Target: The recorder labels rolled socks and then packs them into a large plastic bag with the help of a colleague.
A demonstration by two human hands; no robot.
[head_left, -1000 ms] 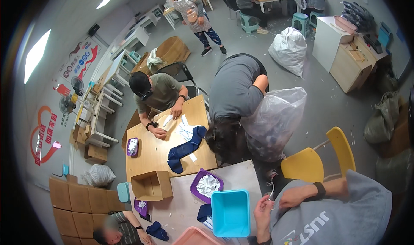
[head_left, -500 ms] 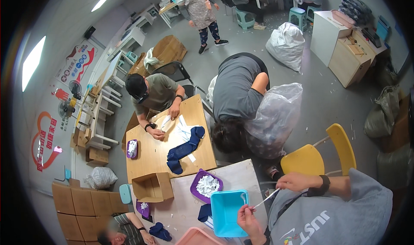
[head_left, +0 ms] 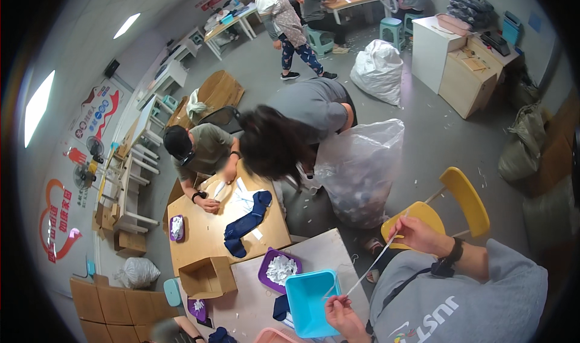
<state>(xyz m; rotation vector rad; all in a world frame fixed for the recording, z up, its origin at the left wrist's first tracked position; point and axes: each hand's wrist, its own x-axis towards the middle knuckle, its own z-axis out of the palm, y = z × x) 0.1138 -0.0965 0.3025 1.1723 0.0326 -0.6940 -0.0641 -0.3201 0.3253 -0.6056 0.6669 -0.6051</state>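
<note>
A thin white strip (head_left: 376, 265) is stretched slantwise between my two hands at the lower right. My left hand (head_left: 341, 314), lower down, pinches one end beside the rim of a light-blue plastic bin (head_left: 308, 297); a loose curl of the strip hangs over that bin. Higher up and farther right, the fingers of my right hand (head_left: 414, 233) are closed on the other end, in front of a yellow chair. A purple tray (head_left: 264, 275) of white scraps stands just left of the bin. Whether the strip is paper or cloth, I cannot tell.
On the whitish table (head_left: 254, 300) are a cardboard box (head_left: 208, 278) and a pink bin (head_left: 275, 336). A navy sock (head_left: 246, 225) lies on the wooden table, where another person works. Someone bends beside a filled clear bag (head_left: 362, 177). The yellow chair (head_left: 468, 204) is close to my right arm.
My hands have drawn farther apart, and more of the strip shows between them. The bending person has raised their head and shifted left. The whole view has turned slightly.
</note>
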